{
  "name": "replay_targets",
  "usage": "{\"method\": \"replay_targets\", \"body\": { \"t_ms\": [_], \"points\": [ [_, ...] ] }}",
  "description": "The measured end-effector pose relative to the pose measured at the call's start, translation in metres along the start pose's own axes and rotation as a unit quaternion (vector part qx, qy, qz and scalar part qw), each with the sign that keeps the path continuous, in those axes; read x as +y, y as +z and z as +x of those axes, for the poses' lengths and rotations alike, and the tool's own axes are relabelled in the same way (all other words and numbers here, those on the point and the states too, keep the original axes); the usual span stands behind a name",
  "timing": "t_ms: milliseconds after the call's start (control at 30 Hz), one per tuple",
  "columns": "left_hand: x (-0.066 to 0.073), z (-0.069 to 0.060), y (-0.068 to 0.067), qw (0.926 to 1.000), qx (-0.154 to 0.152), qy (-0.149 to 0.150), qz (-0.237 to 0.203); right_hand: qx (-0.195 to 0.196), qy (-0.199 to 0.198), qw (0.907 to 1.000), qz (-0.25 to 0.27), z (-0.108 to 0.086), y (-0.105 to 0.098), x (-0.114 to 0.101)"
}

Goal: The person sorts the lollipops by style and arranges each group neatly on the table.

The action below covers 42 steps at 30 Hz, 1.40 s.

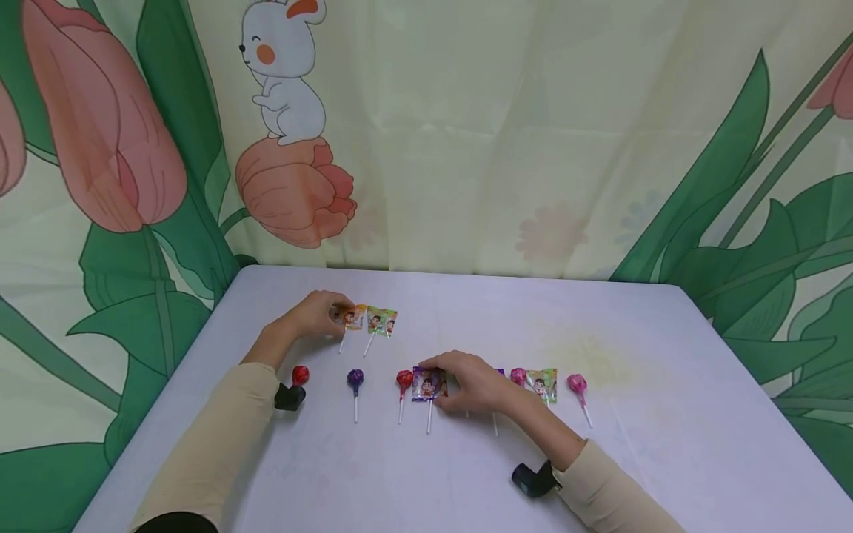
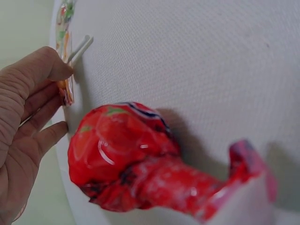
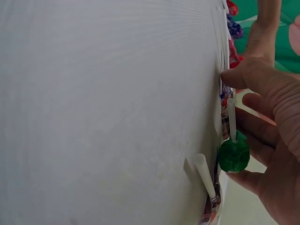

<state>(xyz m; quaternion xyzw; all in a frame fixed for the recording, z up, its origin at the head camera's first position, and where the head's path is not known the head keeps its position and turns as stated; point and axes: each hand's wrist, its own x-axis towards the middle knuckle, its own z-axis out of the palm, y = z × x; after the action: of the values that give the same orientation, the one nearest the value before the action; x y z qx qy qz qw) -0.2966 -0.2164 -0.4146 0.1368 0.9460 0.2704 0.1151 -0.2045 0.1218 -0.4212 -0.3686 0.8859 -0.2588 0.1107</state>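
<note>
At the back left, my left hand [image 1: 313, 314] [image 2: 28, 103] pinches an orange-wrapped flat lollipop [image 1: 353, 317] [image 2: 69, 89] between thumb and fingers. Just right of it lies a green-wrapped flat lollipop [image 1: 382, 321]. In the middle row, my right hand [image 1: 472, 381] [image 3: 269, 112] grips the edge of a purple-wrapped flat lollipop [image 1: 425, 385], thumb on its near side. Under the palm, a round green lollipop [image 3: 234, 153] shows in the right wrist view; the head view hides its ball.
The row also holds a red lollipop [image 1: 300, 375] [image 2: 122, 154] by the left wrist, a purple one [image 1: 355, 379], another red one [image 1: 404, 379], two pink ones [image 1: 577, 383] [image 1: 518, 376] and a green packet [image 1: 543, 383]. A printed curtain [image 1: 453, 148] hangs behind the white table [image 1: 400, 481].
</note>
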Motion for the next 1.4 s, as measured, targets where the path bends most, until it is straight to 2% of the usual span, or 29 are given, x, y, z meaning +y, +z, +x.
{"method": "replay_targets", "body": {
  "t_ms": [133,333,433,733,1000,1167,1400],
  "points": [
    [0.001,0.000,0.001,1.0000,0.000,0.001,-0.001,-0.009,0.004,0.9995,-0.030,0.000,0.001,-0.002],
    [0.001,0.001,0.001,1.0000,0.002,0.006,0.005,-0.004,-0.025,0.9941,-0.106,0.004,-0.001,-0.005],
    [0.000,0.001,0.000,1.0000,0.000,0.002,0.006,-0.001,-0.030,0.9926,-0.117,0.006,-0.001,-0.005],
    [-0.003,0.003,0.002,0.9999,0.006,0.008,0.008,0.003,-0.041,0.9948,-0.093,0.008,-0.001,-0.001],
    [-0.001,0.001,0.002,0.9999,0.009,0.006,0.013,0.007,-0.052,0.9968,-0.060,0.010,0.000,0.004],
    [0.001,0.001,0.002,0.9999,0.007,0.005,0.011,0.006,-0.061,0.9962,-0.062,0.012,0.000,0.005],
    [-0.001,0.002,0.003,0.9998,0.008,0.009,0.014,0.008,-0.047,0.9977,-0.048,0.012,-0.003,0.006]
  ]
}}
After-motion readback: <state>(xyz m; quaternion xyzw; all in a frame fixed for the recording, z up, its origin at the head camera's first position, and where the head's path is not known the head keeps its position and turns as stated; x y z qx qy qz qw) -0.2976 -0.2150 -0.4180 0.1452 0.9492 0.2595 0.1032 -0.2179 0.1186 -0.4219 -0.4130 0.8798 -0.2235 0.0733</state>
